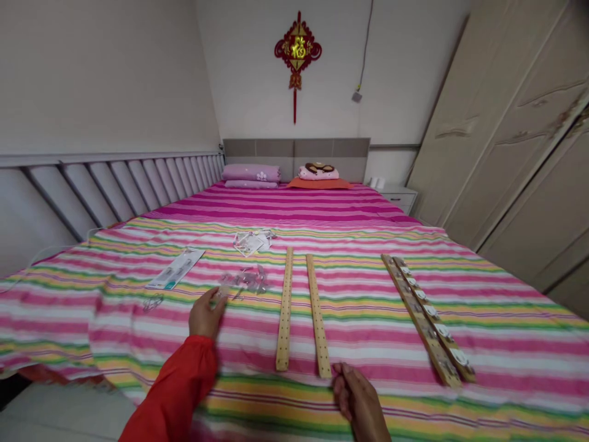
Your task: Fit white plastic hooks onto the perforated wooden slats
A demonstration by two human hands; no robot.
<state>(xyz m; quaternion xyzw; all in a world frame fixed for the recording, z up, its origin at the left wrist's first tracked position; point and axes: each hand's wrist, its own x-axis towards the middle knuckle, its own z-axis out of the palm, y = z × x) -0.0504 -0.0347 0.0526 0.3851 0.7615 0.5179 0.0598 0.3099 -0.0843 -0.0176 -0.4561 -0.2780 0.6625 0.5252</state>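
My left hand is closed in a pinch on a small clear plastic piece, at the near left edge of a heap of small clear and silvery pieces. Two pale wooden strips with rows of holes lie lengthwise in the middle: a left strip and a right strip. Just beside the near end of the right strip is my right hand, its fingers curled and the thumb pressed in. Whether anything small sits in those fingers is hidden.
On the striped bedsheet, two wooden strips lie at right, one bearing white round pieces. A card package, thin metal pieces and a pile of packaging lie left and farther back. Pillows rest by the headboard.
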